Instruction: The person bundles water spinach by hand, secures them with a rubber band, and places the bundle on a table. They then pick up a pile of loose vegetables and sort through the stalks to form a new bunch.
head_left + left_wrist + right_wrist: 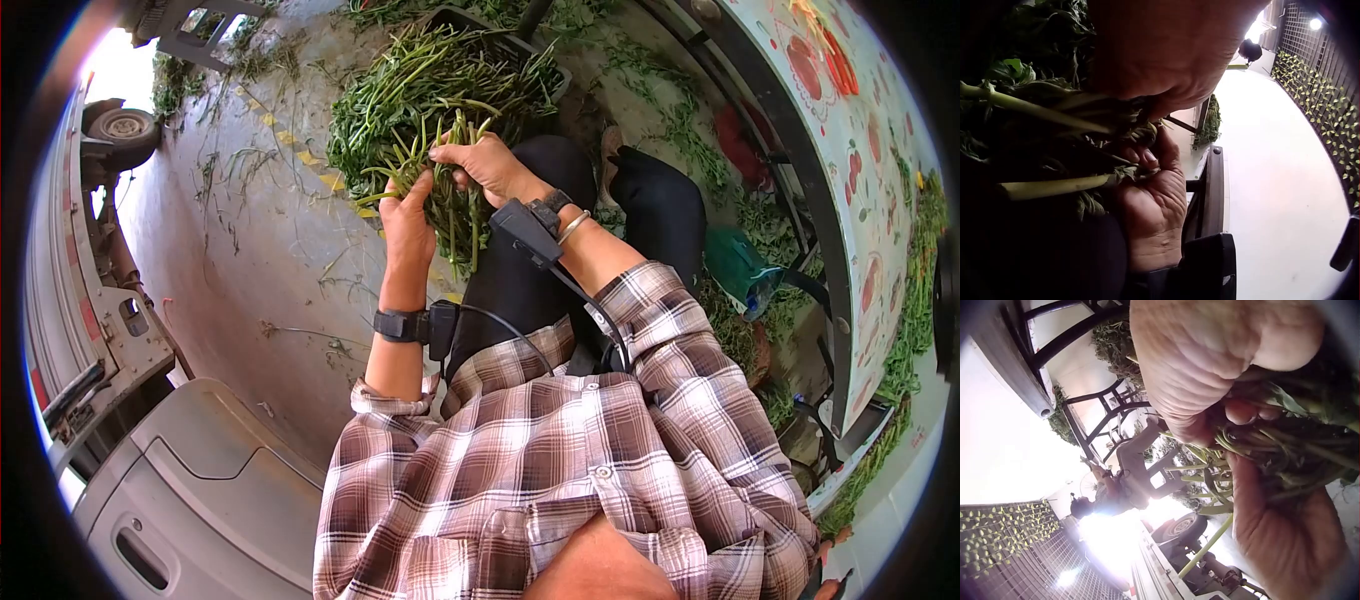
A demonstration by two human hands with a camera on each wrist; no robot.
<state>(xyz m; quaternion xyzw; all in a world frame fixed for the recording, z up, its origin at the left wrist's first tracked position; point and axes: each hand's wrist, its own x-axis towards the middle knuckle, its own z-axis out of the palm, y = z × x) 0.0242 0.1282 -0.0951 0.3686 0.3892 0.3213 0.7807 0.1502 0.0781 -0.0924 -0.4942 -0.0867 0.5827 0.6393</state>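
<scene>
A bunch of leafy green stems (pixel 455 225) hangs between my two hands, above the thigh. My left hand (pixel 408 225) grips its near left side, thumb up along the stems. Opposite it, my right hand (pixel 490 168) holds the upper part, its thumb and fingers curled on the stems. The right wrist view shows both thumbs close together at the bunch (pixel 1260 440), with pale cut stem ends sticking out past them. In the left wrist view a thick stem (pixel 1054 186) juts out beside the right hand. Part of the bunch is hidden by the hands.
A large heap of the same greens (pixel 420 85) fills a container just beyond the hands. Loose stems litter the floor (pixel 270 220). A table (pixel 850 200) with a patterned cover stands at the right, a vehicle (pixel 200 480) at the left. Another person (pixel 1125 475) sits farther off.
</scene>
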